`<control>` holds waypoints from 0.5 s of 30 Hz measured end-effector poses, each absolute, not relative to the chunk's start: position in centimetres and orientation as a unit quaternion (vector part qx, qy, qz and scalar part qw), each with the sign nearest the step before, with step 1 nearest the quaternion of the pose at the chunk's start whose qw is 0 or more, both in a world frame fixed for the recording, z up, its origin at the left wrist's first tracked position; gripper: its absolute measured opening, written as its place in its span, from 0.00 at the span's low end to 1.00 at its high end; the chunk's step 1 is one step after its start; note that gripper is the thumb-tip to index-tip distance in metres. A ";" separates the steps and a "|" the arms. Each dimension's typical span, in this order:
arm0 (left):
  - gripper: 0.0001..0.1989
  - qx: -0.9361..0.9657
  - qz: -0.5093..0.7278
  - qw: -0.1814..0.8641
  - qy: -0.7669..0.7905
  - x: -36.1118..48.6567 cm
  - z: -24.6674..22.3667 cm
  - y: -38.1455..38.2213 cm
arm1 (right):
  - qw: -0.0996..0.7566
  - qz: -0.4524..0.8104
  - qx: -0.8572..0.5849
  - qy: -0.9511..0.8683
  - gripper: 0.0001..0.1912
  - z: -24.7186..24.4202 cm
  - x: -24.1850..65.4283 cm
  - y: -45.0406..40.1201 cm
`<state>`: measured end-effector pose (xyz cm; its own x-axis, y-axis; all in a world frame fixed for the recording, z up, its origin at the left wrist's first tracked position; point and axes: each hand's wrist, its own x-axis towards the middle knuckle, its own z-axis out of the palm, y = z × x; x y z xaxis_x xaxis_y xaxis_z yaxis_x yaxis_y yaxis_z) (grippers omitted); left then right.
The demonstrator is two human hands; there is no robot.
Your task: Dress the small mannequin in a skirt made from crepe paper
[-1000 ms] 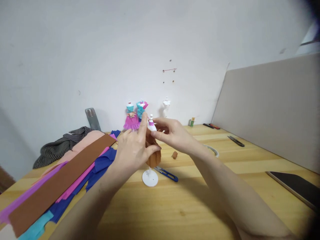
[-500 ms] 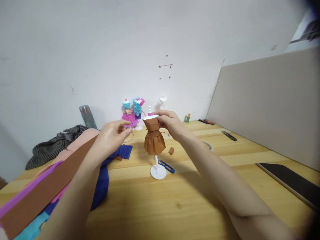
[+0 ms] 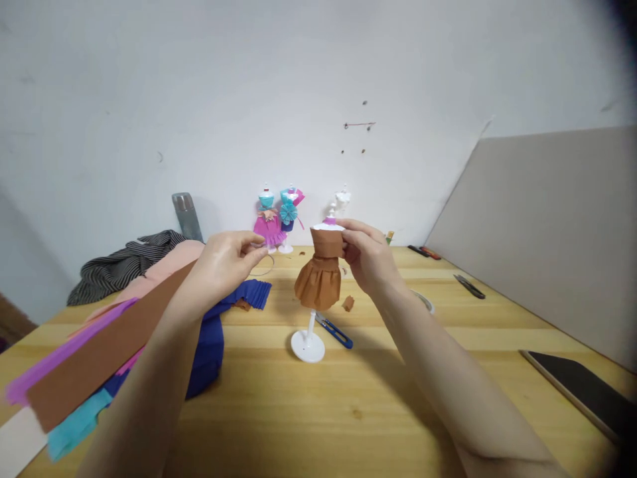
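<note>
A small white mannequin on a round white base (image 3: 308,346) wears a brown dress (image 3: 318,282) with a strapless top and gathered skirt. It leans to the right. My right hand (image 3: 367,255) grips its upper back edge at the right, fingertips partly hidden behind the top. To the left of the mannequin, my left hand (image 3: 226,265) hovers with thumb and fingertips close together; whether something tiny is between them cannot be made out. Blue-handled snips (image 3: 336,332) lie beside the base, and a small brown scrap (image 3: 349,303) lies behind them.
Crepe paper strips, including a brown one (image 3: 109,345), and blue paper (image 3: 206,352) lie at left. Dressed mannequins (image 3: 269,222), a bottle (image 3: 187,216) and striped cloth (image 3: 124,262) stand or lie behind. At right are scissors (image 3: 469,286) and a phone (image 3: 580,392).
The mannequin has tilted to the right, its base now lifted at one side, with my right hand still on it. My left hand's fingertips have come closer together. The camera view has shifted left.
</note>
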<state>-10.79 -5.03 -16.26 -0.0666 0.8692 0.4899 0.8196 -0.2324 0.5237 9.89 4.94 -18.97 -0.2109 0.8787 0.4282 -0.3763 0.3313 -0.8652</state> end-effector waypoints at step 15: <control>0.12 0.557 0.528 -0.005 0.641 -13.9 -13.5 -9.6 | 0.604 0.384 -0.236 -0.658 0.13 -22.7 8.5 5.6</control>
<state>-13.92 -9.59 -13.52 -0.3793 0.7085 0.5951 0.7198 -0.1782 0.6709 8.53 5.64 -22.71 -0.1595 0.7738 0.6131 -0.1535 0.5940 -0.7897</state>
